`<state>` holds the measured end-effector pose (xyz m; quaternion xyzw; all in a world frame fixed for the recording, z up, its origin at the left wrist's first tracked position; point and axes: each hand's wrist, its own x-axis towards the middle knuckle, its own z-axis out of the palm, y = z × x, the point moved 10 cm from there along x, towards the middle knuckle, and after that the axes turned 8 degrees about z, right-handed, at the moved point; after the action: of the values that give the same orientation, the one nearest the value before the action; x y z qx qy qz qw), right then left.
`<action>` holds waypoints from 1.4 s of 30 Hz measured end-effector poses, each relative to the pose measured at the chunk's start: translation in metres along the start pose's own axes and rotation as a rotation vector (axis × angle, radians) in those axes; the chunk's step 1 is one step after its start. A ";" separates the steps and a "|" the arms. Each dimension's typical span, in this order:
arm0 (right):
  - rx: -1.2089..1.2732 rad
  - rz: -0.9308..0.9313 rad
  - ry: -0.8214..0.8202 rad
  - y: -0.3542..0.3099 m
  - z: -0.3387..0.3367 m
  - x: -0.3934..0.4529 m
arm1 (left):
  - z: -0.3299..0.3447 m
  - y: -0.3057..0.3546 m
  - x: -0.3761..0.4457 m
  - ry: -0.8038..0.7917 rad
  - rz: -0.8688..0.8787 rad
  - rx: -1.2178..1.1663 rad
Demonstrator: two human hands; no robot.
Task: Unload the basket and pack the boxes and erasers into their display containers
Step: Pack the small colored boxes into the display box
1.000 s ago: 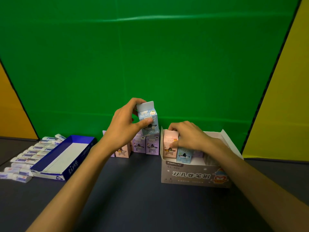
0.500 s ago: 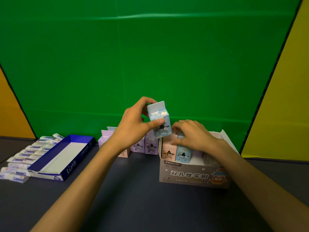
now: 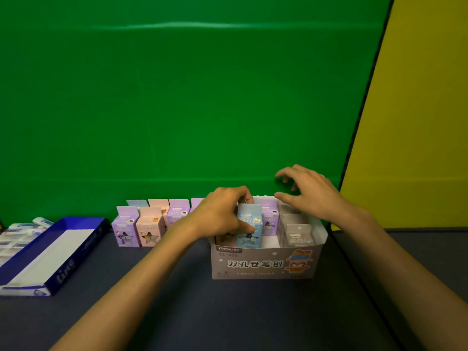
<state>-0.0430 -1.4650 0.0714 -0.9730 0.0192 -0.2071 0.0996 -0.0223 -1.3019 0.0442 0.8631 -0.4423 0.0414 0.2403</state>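
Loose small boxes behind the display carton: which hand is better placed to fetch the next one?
Probably the left hand: once it lets go of the blue box, the loose boxes stand just to its left. The right hand hovers open over the display carton.

Display carton (image 3: 266,264) front: "CL-402", "双孔卷笔刨"; brand line blurred.
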 end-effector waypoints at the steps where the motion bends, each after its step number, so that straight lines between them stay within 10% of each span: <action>1: -0.002 0.001 -0.016 0.001 0.002 -0.002 | 0.005 -0.001 0.002 -0.023 -0.006 0.040; 28: 0.022 -0.053 -0.058 -0.016 0.006 -0.010 | 0.016 0.006 0.004 -0.039 -0.019 0.446; 42: -0.037 -0.195 -0.072 -0.125 0.030 0.015 | -0.049 -0.097 -0.067 0.038 -0.189 0.724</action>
<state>-0.0174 -1.3383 0.0755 -0.9787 -0.0751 -0.1806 0.0618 0.0201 -1.1823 0.0323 0.9283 -0.3127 0.1887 -0.0694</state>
